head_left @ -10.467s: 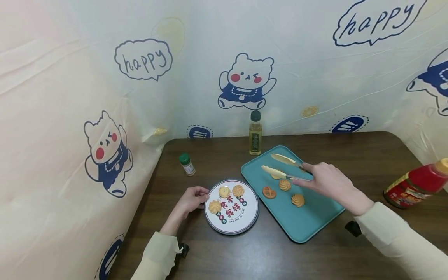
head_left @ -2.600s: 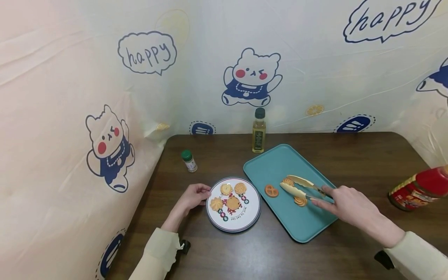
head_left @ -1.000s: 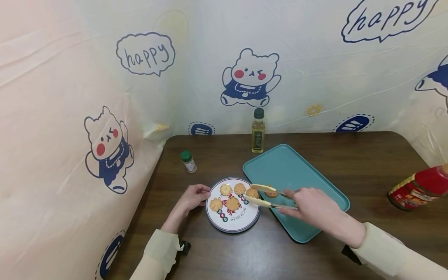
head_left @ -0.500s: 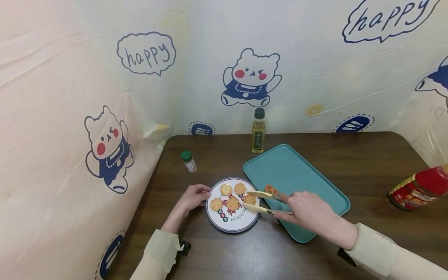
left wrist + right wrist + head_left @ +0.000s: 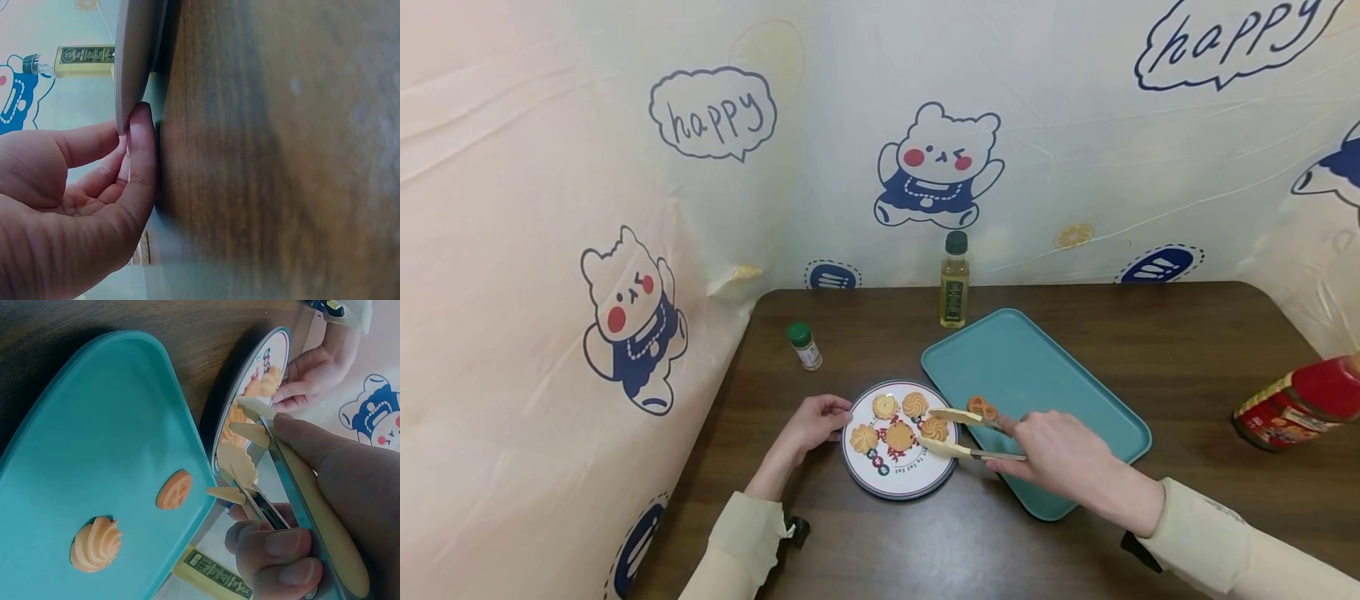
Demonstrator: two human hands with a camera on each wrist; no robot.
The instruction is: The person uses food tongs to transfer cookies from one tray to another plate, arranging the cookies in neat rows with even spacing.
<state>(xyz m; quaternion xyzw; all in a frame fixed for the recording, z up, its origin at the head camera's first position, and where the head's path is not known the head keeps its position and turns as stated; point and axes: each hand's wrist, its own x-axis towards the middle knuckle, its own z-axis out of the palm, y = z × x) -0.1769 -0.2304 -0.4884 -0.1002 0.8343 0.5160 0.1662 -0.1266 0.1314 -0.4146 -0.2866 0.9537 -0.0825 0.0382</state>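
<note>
My left hand (image 5: 812, 427) pinches the rim of a round white plate (image 5: 891, 485); in the left wrist view the plate (image 5: 132, 56) sits between thumb and fingers. Several cookies lie on it, among them a swirl cookie (image 5: 934, 429) near its right edge. My right hand (image 5: 1067, 454) grips beige-tipped tongs (image 5: 946, 448), whose spread tips stand on either side of that cookie. A pretzel-shaped cookie (image 5: 981, 407) lies on the teal tray (image 5: 1037, 358). Another swirl cookie (image 5: 95, 545) shows on the tray in the right wrist view; my right hand hides it from the head view.
An oil bottle (image 5: 954, 283) stands behind the tray. A small green-capped jar (image 5: 805, 347) is at the back left. At the right stands a red-labelled jar (image 5: 1292, 404). Printed cloth hangs behind the brown table (image 5: 880, 558).
A round cookie and then the swirl cookie have come from tray to plate. The tongs moved left with the swirl cookie and now have their tips spread. My left hand stays at the rim.
</note>
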